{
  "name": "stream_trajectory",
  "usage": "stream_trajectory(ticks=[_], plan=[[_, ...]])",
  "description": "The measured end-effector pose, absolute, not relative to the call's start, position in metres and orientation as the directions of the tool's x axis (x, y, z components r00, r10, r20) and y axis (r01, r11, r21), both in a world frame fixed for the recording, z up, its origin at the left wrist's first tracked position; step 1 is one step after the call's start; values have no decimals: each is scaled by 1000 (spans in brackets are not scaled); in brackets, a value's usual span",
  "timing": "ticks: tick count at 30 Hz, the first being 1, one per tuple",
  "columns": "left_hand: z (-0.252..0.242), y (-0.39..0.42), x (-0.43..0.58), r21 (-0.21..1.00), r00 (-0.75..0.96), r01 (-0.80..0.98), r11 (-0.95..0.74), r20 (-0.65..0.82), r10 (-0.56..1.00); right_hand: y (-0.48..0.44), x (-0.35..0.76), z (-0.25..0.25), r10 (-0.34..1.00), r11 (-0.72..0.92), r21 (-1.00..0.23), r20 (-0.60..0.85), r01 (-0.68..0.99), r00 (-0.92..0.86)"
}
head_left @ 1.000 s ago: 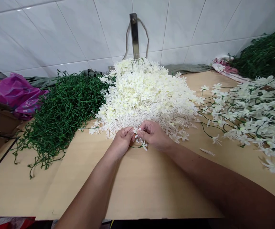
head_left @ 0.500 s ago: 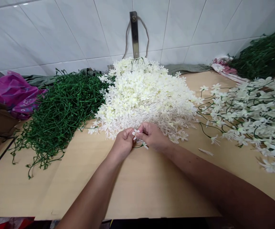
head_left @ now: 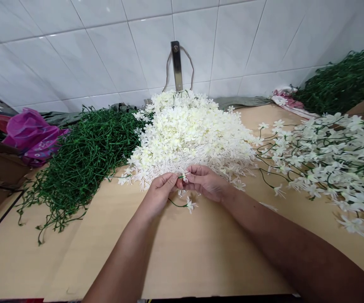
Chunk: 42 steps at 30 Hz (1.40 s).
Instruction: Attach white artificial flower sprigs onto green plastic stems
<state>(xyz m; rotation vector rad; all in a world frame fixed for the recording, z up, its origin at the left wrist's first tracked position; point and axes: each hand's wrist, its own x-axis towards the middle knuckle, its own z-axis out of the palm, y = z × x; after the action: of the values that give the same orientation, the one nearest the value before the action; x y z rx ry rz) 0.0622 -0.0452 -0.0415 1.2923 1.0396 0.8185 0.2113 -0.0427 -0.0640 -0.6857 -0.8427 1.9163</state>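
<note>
My left hand is closed in a pinch on a green artificial flower stem, which curves out below the fingers and carries a white blossom. Facing it, my right hand pinches a small white artificial flower at another tip of the stem, so the fingertips of both hands nearly meet. Just beyond the hands rises a heap of loose white flower heads, with pale thin stamens along its near side.
Bare green stems are piled at left beside a purple plastic bag. Flowered stems lie at right, with more green stems behind them. A metal bracket stands against the tiled wall. Cardboard covers the table.
The view has tilted upward. The stem's lower blossom now shows fully below my hands, and the held flower has turned sideways. My right hand's fingers have spread out more around it.
</note>
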Motion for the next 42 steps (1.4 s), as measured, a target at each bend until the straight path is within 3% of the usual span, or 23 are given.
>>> stream_trajectory(ticks=[14,35,42], plan=[[-46,-42,59,972,338,225,-70,-10,941,-45,208,-62,900,-333,-821,-131,-464,-415],[-50,-45,60,978,352,200,-57,-17,936,-43,207,-66,917,-300,-853,-135,-428,-374],[-52,-43,57,957,398,273,-95,-22,917,-41,210,-67,915,-176,-957,-72,-231,-396]])
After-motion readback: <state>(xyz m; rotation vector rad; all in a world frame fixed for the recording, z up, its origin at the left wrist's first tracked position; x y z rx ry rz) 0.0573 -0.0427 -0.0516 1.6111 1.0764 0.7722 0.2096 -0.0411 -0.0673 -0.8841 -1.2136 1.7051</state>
